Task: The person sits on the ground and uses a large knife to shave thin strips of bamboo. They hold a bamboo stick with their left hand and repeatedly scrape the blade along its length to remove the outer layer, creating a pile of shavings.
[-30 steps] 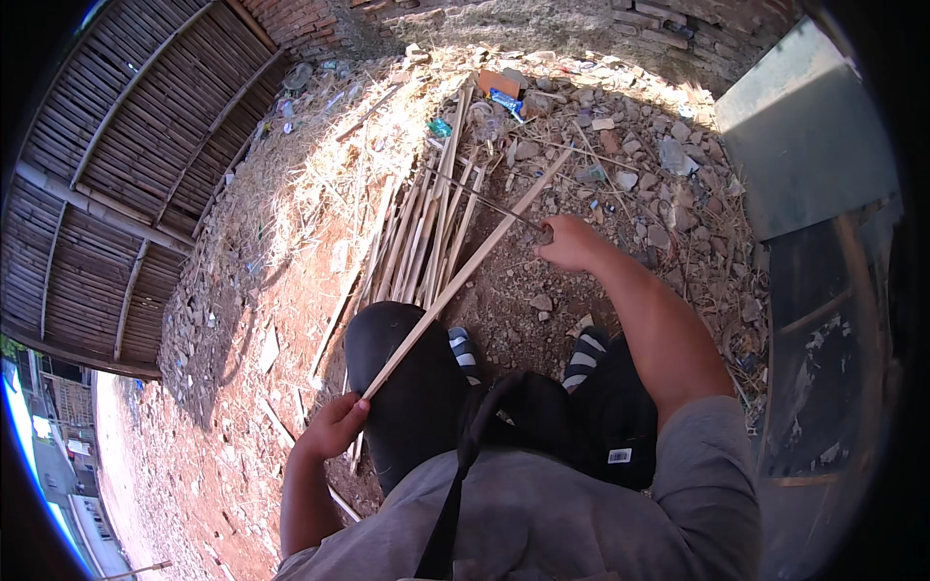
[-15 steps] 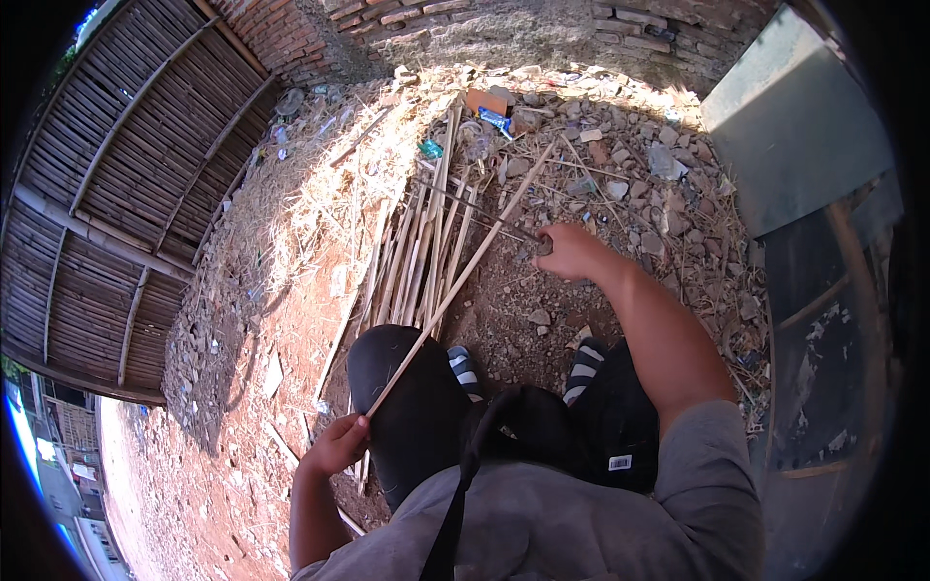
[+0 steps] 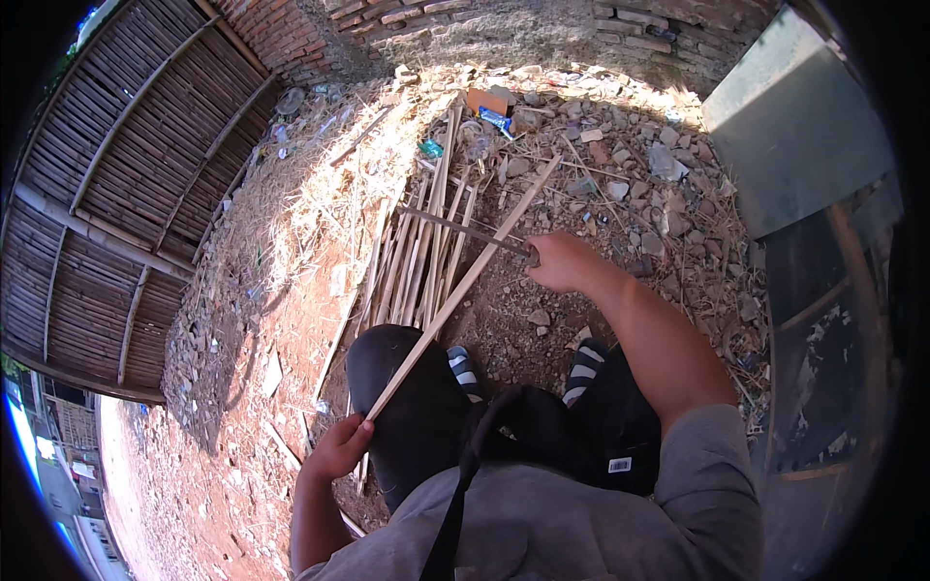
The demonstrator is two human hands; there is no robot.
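Note:
My left hand pinches the near end of a long pale bamboo strip beside my left knee. The strip slants across that knee and away to the right. In my right fist is the handle of a long, narrow dark knife. Its blade points left and crosses the strip's upper part; whether the edge touches it I cannot tell. Beyond my knee lies a pile of split bamboo strips on the ground, partly behind the blade and the held strip.
Rubble and stones cover the ground to the right. A brick wall closes the far side, a woven bamboo panel the left. Grey sheets lean at the right. My sandalled feet stand close to the pile.
My right hand has moved slightly left and nearer to me with the knife, whose blade now lies lower across the strip. The strip has turned a little; my left hand has barely moved.

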